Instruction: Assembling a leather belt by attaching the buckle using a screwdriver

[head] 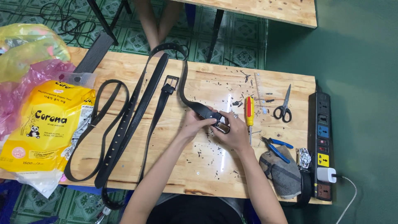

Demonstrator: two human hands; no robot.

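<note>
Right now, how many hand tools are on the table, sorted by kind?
Scissors: 1
Screwdriver: 1
Pliers: 1
Total: 3, all right of the hands, which hold a belt at its buckle.

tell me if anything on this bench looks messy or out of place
Small dark scraps are scattered over the wooden table around both hands, the left hand and right hand, which hold a black belt by its buckle end. Another belt hangs over the near edge.
</note>
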